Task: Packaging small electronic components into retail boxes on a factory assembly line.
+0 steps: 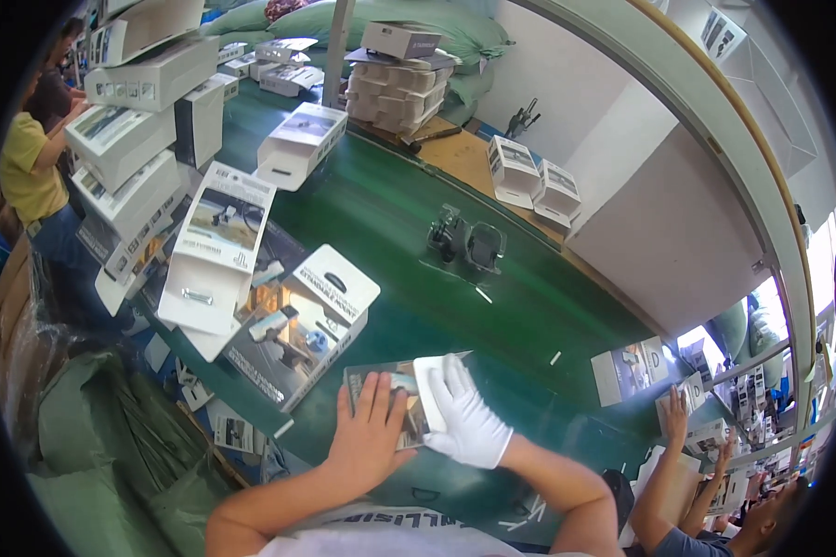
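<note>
Left hand (370, 429) bare, fingers spread flat; right hand (466, 418) white-gloved, palm down.

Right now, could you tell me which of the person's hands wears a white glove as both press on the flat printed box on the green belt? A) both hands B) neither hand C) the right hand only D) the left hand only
C: the right hand is in a white glove, while the left hand is bare; both lie flat on the printed box on the green belt.
</note>
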`<act>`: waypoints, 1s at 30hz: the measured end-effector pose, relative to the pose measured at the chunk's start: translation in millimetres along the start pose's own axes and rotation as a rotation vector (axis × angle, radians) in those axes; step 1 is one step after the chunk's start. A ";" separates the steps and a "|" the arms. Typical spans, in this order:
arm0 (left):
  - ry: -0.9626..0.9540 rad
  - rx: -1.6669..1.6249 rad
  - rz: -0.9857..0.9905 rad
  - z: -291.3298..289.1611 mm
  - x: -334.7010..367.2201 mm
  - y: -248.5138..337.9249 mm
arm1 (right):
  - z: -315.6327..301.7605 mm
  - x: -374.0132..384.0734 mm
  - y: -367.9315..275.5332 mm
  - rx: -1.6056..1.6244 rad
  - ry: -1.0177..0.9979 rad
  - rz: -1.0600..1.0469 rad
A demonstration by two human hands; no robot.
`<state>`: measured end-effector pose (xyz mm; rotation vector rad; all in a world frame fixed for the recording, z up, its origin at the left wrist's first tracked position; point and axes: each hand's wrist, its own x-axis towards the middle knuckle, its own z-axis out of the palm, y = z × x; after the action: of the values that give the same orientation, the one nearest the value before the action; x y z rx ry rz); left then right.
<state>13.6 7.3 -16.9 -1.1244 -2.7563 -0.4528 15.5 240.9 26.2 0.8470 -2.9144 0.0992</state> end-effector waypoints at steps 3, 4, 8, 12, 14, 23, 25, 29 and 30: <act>0.007 -0.026 -0.082 -3.9 -20.1 -13.6 | -36.1 43.2 81.5 0.704 -0.068 0.091; 0.010 -0.046 -0.103 -3.8 -20.5 -14.8 | -50.5 58.7 113.0 1.225 -0.026 0.508; 0.040 -0.092 -0.061 -4.3 -12.5 -8.9 | -32.5 123.8 263.6 0.309 0.162 1.215; 0.073 -0.099 -0.087 -1.7 -5.5 -16.0 | 11.1 110.9 284.6 0.860 0.297 1.145; 0.079 -0.109 -0.093 -1.3 -7.4 -11.9 | 13.5 80.6 274.8 1.292 0.490 1.140; 0.002 -0.064 -0.008 -10.4 5.0 -18.2 | 21.0 -104.4 62.0 1.086 0.348 1.120; -0.048 -0.048 0.055 -16.1 6.9 -20.9 | 41.7 -120.9 46.5 1.036 0.317 1.094; -0.027 -0.145 0.083 -17.3 4.1 -27.5 | 9.0 -88.6 30.0 1.388 0.335 1.353; -0.031 -0.135 0.082 -17.6 3.8 -28.7 | -0.9 -84.2 30.9 1.399 0.335 1.348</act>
<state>-9.1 -15.3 -5.9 -1.2788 -2.7287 -0.6245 69.7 311.6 16.1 -1.1640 -2.1030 2.0803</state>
